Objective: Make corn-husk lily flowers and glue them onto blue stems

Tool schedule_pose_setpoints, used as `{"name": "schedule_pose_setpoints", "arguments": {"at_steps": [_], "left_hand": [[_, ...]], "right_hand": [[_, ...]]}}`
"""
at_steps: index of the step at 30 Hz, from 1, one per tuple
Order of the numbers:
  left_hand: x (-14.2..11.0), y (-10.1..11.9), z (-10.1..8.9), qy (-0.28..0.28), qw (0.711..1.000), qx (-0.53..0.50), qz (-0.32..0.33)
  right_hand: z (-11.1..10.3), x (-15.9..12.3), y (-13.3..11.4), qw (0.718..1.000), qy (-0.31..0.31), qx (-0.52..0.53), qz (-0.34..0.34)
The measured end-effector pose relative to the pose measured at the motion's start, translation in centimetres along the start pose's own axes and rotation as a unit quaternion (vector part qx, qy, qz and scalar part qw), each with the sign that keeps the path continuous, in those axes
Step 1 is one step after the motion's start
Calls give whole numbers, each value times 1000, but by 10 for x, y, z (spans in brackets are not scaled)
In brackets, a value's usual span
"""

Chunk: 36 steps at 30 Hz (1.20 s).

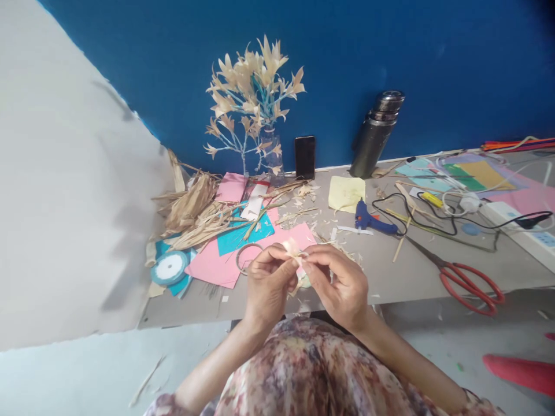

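Both hands meet over the table's front edge, around a small pale husk flower (291, 247). My left hand (269, 277) pinches it between thumb and fingertips. On the other side, my right hand (340, 283) has its thumb and fingers closed at the flower's base; a thin pale strip shows there, and I cannot tell whether it is separate from the flower. Just beyond the hands lie pink sheets (217, 266) and a blue sheet (247, 234). A tape ring (248, 259) rests beside my left hand, partly hidden by it.
Dried husks (191, 208) and a ribbon spool (170, 267) lie at left. Behind stand a vase of husk flowers (271, 150), a phone (304, 158) and a flask (376, 136). At right are a blue glue gun (375, 221), red-handled scissors (470, 286), cables and a power strip (520, 228).
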State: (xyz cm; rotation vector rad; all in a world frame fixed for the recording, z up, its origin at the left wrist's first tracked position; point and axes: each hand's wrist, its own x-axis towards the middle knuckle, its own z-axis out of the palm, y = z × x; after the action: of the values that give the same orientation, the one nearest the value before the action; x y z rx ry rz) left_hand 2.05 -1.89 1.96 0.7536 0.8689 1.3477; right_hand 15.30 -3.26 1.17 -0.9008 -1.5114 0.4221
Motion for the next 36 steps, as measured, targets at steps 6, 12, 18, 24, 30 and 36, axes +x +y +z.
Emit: {"name": "schedule_pose_setpoints", "arguments": {"at_steps": [6, 12, 18, 24, 30, 36], "left_hand": [[-1, 0, -2, -47, 998, -35, -12], [-2, -5, -6, -52, 983, 98, 145], [0, -5, 1, 17, 838, 354, 415], [1, -13, 0, -19, 755, 441, 484], [-5, -17, -1, -121, 770, 454, 432], [-8, -14, -1, -168, 765, 455, 424]], "right_hand": [[-5, 0, -2, 999, -15, 20, -29], [-7, -2, 0, 995, -30, 90, 37], [3, -9, 10, 972, 4, 175, 157], [9, -6, 12, 953, 48, 221, 202], [10, -3, 23, 885, 96, 322, 323], [8, 0, 23, 859, 107, 356, 352]]}}
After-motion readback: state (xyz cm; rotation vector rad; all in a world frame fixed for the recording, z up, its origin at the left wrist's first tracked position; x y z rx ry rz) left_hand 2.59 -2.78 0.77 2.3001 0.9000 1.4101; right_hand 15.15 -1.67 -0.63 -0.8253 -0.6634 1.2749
